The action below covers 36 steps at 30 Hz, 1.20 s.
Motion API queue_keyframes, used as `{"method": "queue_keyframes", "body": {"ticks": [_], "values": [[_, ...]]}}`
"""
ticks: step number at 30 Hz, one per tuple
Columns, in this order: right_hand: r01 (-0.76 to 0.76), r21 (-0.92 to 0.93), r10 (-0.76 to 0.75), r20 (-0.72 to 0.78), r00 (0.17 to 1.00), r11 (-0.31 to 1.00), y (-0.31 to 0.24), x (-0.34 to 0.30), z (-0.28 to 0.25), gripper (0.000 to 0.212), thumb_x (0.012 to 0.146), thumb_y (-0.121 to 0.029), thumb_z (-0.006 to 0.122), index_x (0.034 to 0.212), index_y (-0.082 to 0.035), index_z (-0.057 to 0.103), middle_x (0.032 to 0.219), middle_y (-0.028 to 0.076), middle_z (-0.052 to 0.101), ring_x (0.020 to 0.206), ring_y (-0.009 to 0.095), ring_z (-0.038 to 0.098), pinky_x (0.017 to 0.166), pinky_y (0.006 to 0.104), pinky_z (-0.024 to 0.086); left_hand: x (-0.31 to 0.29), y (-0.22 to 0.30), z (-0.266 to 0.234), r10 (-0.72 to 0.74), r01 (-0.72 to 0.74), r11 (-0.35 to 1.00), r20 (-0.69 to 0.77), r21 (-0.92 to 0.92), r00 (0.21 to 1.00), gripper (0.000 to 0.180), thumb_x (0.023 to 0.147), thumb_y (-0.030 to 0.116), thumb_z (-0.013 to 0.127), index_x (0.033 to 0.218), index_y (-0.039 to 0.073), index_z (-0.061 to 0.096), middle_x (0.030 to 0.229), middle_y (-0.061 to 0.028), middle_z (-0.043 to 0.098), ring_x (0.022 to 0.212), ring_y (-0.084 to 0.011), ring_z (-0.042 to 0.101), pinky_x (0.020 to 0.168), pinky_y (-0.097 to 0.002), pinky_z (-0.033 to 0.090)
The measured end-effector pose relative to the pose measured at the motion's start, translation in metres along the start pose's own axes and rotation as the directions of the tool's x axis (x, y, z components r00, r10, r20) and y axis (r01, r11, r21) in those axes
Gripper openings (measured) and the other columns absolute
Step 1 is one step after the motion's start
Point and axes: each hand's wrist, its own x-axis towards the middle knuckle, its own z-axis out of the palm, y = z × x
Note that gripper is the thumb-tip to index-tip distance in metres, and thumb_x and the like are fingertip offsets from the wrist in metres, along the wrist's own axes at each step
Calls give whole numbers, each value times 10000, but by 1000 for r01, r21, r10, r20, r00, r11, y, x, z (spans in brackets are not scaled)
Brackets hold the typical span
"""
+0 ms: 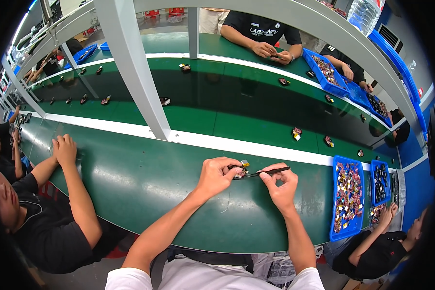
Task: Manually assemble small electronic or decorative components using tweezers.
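Observation:
Over the green worktop, my left hand is closed on a small electronic assembly. It has a dark housing, a reddish part and a piece with silver and yellow faces sticking up; my fingers cover some of it. Black tweezers are pinched in my right hand, lying nearly level. Their tip points left and meets the assembly, though what exactly it touches is too small to tell.
A white rail separates the worktop from a conveyor belt carrying several small assemblies. Blue trays of parts stand on the right, the nearest full of reddish pieces. A grey post rises left of centre. Co-workers sit on both sides and opposite.

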Motion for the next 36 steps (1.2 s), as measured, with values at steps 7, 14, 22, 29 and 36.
{"method": "queue_keyframes", "body": {"ticks": [7, 14, 22, 29, 36], "values": [[89, -175, -88, 12, 996, 980, -1, -1, 3, 98, 825, 14, 780, 889, 26, 708, 785, 33, 706, 468, 28, 452, 463, 206, 348, 0, 3, -2, -35, 35, 999, 6, 0, 999, 128, 859, -41, 738, 984, -60, 751, 799, -72, 749, 554, 6, 531, 480, -180, 384], [117, -148, -119, -2, 993, 982, -3, -1, 6, 82, 825, 22, 773, 881, 31, 714, 822, 45, 730, 462, 27, 454, 459, 208, 348, 2, 0, -4, -82, 83, 996, 45, -16, 996, 134, 858, -44, 728, 986, -84, 734, 806, -89, 765, 578, 7, 579, 494, -171, 419], [110, -171, -107, 24, 994, 979, 0, -1, 5, 98, 824, 15, 782, 895, 21, 714, 772, 32, 704, 462, 30, 445, 455, 211, 339, 2, 4, -6, -78, 78, 997, 73, 12, 994, 142, 854, -33, 732, 990, -73, 741, 804, -74, 763, 572, 12, 557, 493, -170, 401], [67, -152, -66, 10, 998, 986, 0, -1, 4, 120, 820, 7, 794, 909, 8, 713, 650, -1, 633, 467, 21, 430, 457, 208, 328, 1, 8, -5, -48, 50, 998, 66, -33, 997, 148, 842, -23, 751, 988, -47, 759, 787, -46, 742, 559, 8, 509, 490, -180, 378], [18, -151, -15, 25, 1000, 988, 1, 0, 3, 119, 819, 4, 796, 897, 4, 705, 540, -41, 516, 456, 8, 400, 458, 204, 293, 1, 10, -7, 12, -15, 999, 83, 40, 996, 162, 829, -8, 768, 990, -10, 777, 817, -62, 734, 567, -21, 533, 496, -200, 391]]}}
